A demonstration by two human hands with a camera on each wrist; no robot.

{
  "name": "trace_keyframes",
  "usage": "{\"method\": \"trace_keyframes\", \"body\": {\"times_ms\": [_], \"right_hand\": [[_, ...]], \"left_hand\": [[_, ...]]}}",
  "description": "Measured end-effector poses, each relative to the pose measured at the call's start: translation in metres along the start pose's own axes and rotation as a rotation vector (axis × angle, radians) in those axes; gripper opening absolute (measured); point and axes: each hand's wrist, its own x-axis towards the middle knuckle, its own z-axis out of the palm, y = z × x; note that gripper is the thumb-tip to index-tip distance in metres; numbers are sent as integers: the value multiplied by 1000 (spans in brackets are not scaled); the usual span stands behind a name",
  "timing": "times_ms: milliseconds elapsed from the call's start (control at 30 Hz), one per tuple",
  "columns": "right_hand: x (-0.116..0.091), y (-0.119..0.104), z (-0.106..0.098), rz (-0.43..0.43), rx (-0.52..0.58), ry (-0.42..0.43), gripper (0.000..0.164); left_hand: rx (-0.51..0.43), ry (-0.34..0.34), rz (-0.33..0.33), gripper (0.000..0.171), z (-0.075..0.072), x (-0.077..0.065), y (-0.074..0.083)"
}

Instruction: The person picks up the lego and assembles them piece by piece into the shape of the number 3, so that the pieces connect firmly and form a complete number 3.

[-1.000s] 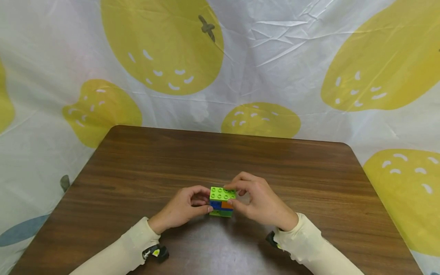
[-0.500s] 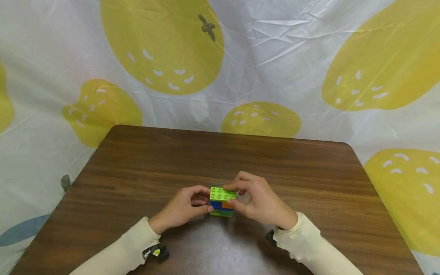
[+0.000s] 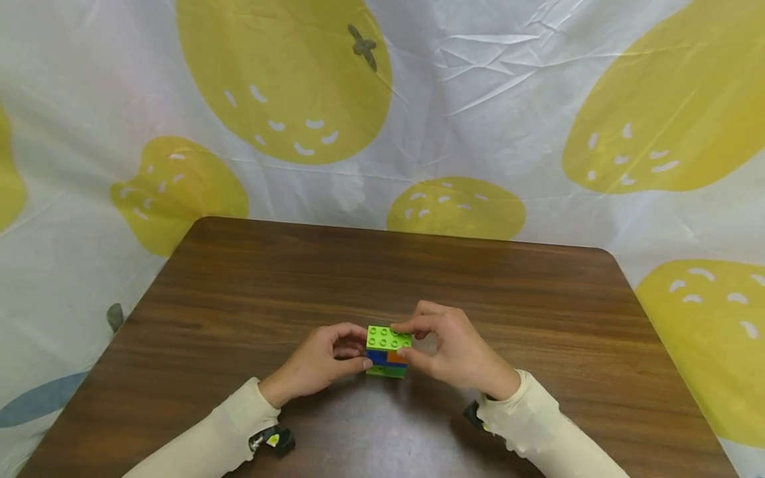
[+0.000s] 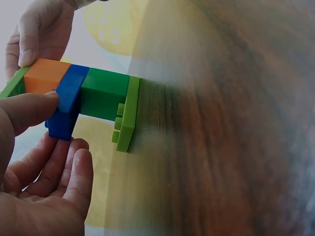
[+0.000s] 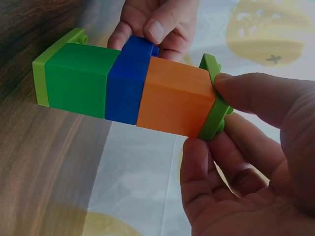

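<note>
A stack of toy building bricks stands upright on the table, between the two hands. At its bottom lies a lime plate (image 4: 129,115), and on it a green brick (image 5: 76,81). Above these come a thinner blue brick (image 5: 129,81) and an orange brick (image 5: 172,98). A second lime plate (image 3: 381,338) tops the stack, studs up. My left hand (image 3: 313,358) pinches the blue brick between thumb and fingers. With thumb and fingertips, my right hand (image 3: 457,345) grips the top lime plate at its right end.
The brown wooden table (image 3: 287,265) has rounded far corners. Behind it hangs a white cloth (image 3: 454,119) printed with large yellow fruit. Dark camera mounts (image 3: 271,439) sit at both sleeve cuffs.
</note>
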Motion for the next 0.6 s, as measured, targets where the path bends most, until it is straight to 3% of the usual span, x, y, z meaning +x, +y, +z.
{"method": "trace_keyframes", "body": {"times_ms": [600], "right_hand": [[-1,2,0,-23,-12,-7,36]], "left_hand": [[-4,-7,5,39,1,3,0]]}}
